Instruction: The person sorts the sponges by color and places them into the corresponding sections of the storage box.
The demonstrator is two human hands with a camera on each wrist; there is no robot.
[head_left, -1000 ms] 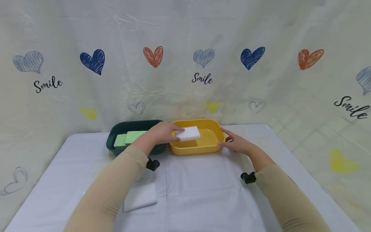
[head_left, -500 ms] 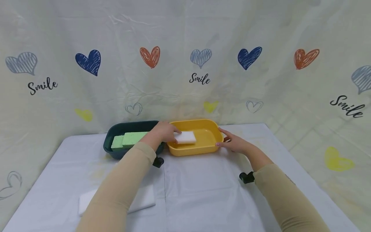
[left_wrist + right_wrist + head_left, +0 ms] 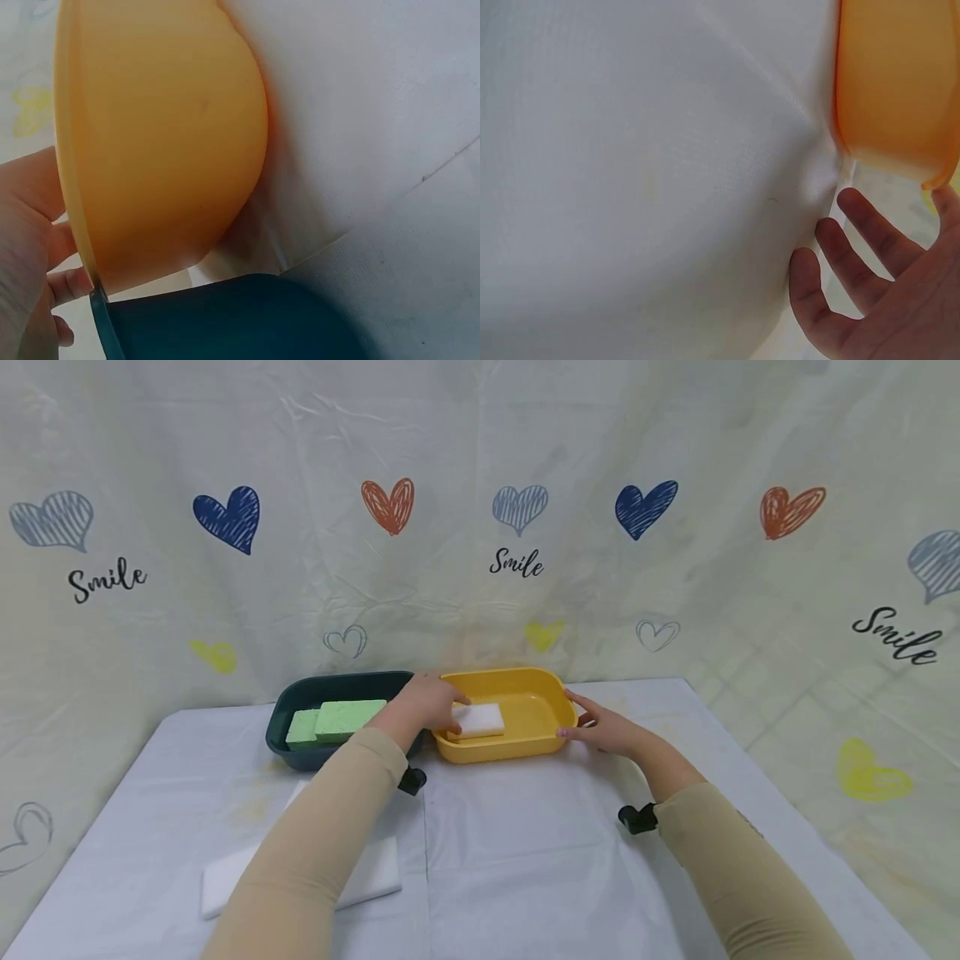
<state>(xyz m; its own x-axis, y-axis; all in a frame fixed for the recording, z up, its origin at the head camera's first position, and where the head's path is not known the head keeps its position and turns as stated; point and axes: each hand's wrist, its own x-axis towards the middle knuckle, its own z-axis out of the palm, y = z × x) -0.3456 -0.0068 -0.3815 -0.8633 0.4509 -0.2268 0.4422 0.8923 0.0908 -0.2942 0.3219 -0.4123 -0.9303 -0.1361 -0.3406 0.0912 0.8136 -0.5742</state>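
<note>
A yellow tray (image 3: 536,747) stands at the back of the table. Inside it, at the left end, lies a white sponge (image 3: 482,719), with my left hand (image 3: 426,703) reaching over the rim and its thumb and fingers at the sponge's near end. The left wrist view shows the left fingers behind the tray's rim, and the sponge is hidden there. At the tray's right end, my right hand (image 3: 609,731) touches the rim with spread fingers. In the right wrist view these fingers (image 3: 855,259) are relaxed, with one fingertip at the rim.
A dark green tray (image 3: 288,752) sits left against the yellow one, holding green sponge blocks (image 3: 345,718). White flat pieces (image 3: 375,872) lie on the white table (image 3: 510,877), partly under the left sleeve. A curtain with printed hearts (image 3: 517,510) hangs behind the table.
My left hand has lowered the white sponge into the left end of the yellow tray. The right hand has stayed at the tray's right end. The view has shifted slightly.
</note>
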